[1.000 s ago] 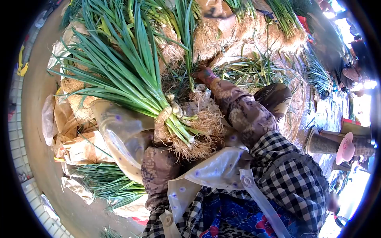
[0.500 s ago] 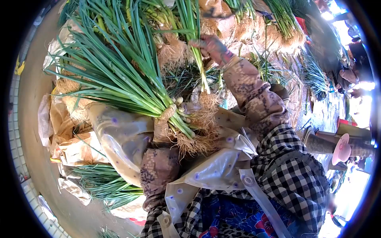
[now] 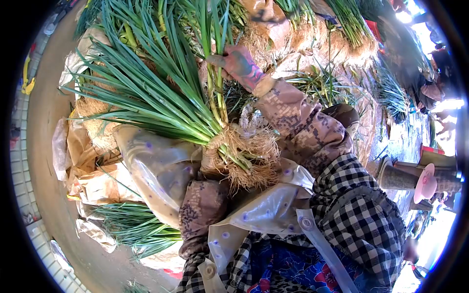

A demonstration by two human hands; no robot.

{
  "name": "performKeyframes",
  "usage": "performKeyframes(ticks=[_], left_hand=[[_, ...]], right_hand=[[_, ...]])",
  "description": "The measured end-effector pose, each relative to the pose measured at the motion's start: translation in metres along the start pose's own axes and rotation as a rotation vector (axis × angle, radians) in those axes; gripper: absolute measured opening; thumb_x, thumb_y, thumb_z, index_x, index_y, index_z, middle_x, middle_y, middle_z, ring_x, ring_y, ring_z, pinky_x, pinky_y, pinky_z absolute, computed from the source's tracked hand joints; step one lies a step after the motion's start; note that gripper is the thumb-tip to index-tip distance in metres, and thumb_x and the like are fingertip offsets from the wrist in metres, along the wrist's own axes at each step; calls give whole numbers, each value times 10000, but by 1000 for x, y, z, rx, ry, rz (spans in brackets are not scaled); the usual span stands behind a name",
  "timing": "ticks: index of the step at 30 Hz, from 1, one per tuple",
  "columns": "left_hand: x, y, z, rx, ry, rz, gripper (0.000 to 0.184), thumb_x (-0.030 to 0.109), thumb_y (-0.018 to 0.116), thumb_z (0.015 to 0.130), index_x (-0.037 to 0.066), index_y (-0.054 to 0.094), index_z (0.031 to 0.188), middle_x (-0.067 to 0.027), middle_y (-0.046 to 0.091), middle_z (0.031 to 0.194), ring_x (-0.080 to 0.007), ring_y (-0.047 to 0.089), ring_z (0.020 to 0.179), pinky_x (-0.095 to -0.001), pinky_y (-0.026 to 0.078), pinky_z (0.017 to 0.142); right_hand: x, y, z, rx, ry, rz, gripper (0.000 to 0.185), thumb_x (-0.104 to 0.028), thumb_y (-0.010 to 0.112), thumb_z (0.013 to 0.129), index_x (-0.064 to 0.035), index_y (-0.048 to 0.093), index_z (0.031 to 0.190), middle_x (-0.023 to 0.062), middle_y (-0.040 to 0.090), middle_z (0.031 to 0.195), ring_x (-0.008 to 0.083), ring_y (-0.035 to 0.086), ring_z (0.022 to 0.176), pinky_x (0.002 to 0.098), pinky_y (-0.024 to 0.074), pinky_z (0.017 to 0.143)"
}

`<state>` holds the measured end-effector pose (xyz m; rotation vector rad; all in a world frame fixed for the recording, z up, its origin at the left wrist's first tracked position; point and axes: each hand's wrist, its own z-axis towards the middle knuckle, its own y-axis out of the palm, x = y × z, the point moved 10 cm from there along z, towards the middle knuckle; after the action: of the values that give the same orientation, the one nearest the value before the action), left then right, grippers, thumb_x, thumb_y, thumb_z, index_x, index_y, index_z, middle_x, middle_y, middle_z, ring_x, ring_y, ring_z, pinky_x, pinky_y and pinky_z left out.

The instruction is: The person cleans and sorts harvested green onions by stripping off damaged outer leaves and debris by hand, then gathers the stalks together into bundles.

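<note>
While left hand [image 3: 211, 154] clasps the long green-leaved bunch [image 3: 168, 105], right hand [image 3: 238, 64], gripping slender green stalks [image 3: 211, 89], should hold brown stringy roots [image 3: 250, 146] level.

Bright light pours in on my right and turns bits there plain white. My plastic apron [image 3: 266, 215] has shiny spots. It is dark just under the roots [image 3: 251, 176]. The pale tiles [image 3: 19, 161] bend at the left, black fills the corners, and the upper right looks blurry.
</note>
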<state>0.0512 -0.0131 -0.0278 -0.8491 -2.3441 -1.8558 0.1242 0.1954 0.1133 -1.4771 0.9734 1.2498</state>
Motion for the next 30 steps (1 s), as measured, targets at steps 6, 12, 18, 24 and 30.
performKeyframes(ticks=[6, 12, 18, 24, 30], left_hand=[[5, 37, -9, -50, -80, -76, 473, 182, 619, 787, -23, 446, 1176, -118, 581, 921, -247, 592, 786, -380, 543, 636], [3, 62, -13, -119, -134, -236, 450, 212, 583, 795, -7, 439, 1162, -212, 557, 980, -407, 595, 742, -552, 525, 498], [-2, 87, -22, -349, -276, -231, 475, 272, 573, 804, 22, 407, 1172, -186, 537, 1014, -459, 582, 784, -559, 525, 609], [-5, 28, -3, -172, -113, -43, 472, 237, 650, 748, -22, 489, 1108, -118, 579, 959, -229, 581, 843, -336, 518, 706], [-4, 11, -1, -111, -98, 7, 492, 239, 651, 737, -15, 483, 1123, -116, 573, 971, -235, 574, 851, -352, 513, 724]], right_hand=[[16, 3, -42, -114, 322, 170, 204, -172, 619, 819, 25, 591, 862, 49, 553, 586, 89, 467, 420, 227, 349, 347], [37, -28, -57, -37, 20, 76, 193, -180, 570, 862, 5, 606, 905, 14, 545, 618, 57, 417, 428, 197, 316, 358], [60, -39, -57, 141, 282, 440, 167, -147, 516, 880, -17, 585, 958, 37, 616, 725, 80, 472, 441, 208, 365, 377], [85, 31, -27, 25, 487, 914, 184, -258, 571, 858, -75, 564, 883, 17, 552, 635, 95, 447, 427, 231, 354, 354], [48, 81, -23, -729, 302, 1194, 276, -272, 619, 825, -22, 573, 932, 57, 587, 731, 177, 549, 600, 287, 449, 495]])
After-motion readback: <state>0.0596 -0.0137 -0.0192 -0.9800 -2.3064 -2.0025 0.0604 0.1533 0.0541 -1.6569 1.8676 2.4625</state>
